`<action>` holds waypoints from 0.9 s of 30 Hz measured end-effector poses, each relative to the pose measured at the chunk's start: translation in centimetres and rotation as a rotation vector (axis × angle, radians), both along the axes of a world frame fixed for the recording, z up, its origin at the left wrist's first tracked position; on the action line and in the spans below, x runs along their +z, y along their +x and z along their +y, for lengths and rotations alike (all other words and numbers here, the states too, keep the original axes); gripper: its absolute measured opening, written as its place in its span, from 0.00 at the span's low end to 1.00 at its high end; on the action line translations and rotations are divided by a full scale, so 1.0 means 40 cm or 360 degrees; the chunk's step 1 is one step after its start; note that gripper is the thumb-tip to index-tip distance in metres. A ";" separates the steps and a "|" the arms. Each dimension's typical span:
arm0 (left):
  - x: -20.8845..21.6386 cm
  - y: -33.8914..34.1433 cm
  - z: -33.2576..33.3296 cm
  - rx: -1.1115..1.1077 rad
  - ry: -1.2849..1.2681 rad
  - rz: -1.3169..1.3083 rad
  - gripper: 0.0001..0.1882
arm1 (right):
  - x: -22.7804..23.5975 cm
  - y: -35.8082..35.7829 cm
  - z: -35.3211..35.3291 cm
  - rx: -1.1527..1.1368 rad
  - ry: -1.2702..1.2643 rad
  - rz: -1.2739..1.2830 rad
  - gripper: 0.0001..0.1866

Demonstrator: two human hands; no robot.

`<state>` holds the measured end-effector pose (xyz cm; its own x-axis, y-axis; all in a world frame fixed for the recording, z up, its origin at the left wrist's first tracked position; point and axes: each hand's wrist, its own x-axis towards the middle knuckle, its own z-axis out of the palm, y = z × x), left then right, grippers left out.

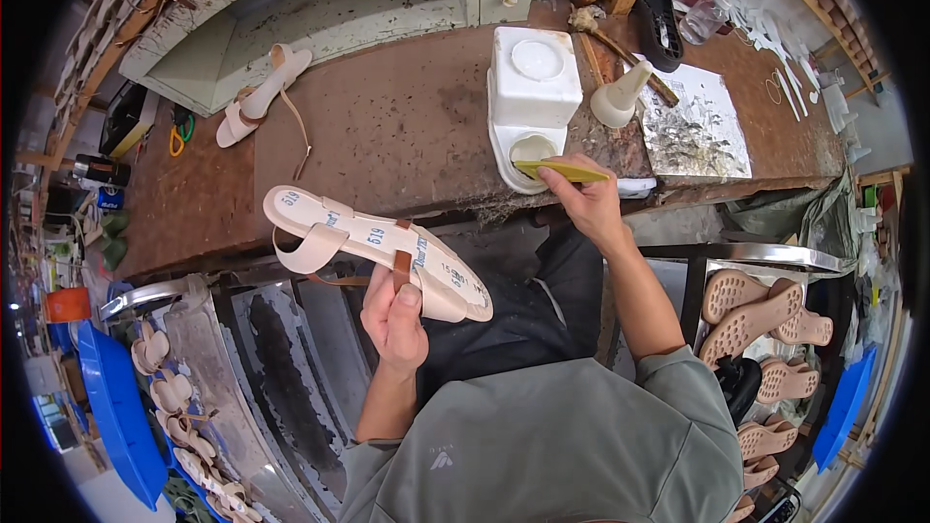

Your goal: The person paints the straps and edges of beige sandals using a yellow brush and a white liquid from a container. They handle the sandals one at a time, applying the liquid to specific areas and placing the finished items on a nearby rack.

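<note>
My left hand (393, 327) grips a cream sandal (363, 232) by its side strap, fingers and thumb closed on it. The sandal has brown strap pieces and blue printed marks on its footbed, and is held tilted in front of the bench edge. In my right hand (588, 199) is a flat yellow-green strip (572, 172), pinched between thumb and fingers. The strip's far end lies at the round mouth of a white plastic dispenser pot (535, 87); whether it touches what is inside is hidden.
Another cream sandal (263, 97) rests on the brown bench (387, 126). Right of the pot stand a cream funnel-shaped cone (620, 97), a stained paper sheet (690, 126) and a dark shoe (659, 27). Tan soles (756, 320) fill the right rack; sandals (184, 416) line the left one.
</note>
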<state>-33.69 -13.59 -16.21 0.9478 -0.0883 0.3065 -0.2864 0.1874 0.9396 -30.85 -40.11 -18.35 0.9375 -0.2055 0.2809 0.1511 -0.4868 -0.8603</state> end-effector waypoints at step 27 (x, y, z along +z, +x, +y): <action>0.188 -0.067 -0.037 -0.0479 -0.0421 0.0544 0.32 | 0.257 -0.168 0.167 0.0685 0.0603 -0.0679 0.09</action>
